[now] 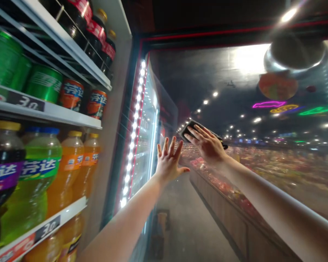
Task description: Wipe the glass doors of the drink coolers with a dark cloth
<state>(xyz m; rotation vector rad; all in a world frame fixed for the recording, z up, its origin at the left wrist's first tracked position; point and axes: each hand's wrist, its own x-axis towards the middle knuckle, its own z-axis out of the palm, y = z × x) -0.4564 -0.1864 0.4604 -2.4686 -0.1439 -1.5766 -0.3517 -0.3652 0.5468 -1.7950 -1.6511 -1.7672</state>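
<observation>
My left hand (pixel 168 162) is raised with its fingers spread, its palm toward the glass of a cooler door (pixel 191 80). It holds nothing. To its right, my right hand (pixel 206 143) lies over a dark, flat, rectangular pad (pixel 188 131) against the glass. The fingers stretch across its face, and a dark end of it sticks out past the wrist side. Its exact kind cannot be made out. Whether the left palm touches the glass is hard to tell.
On the left, cooler shelves (pixel 57 113) carry soda bottles (pixel 41 174) and cans (pixel 45 83). A lit LED strip (pixel 133 134) runs along the door's left side. Through the glass show an aisle floor (pixel 180 218) and a long produce display (pixel 235 214). Neon shapes glow at right.
</observation>
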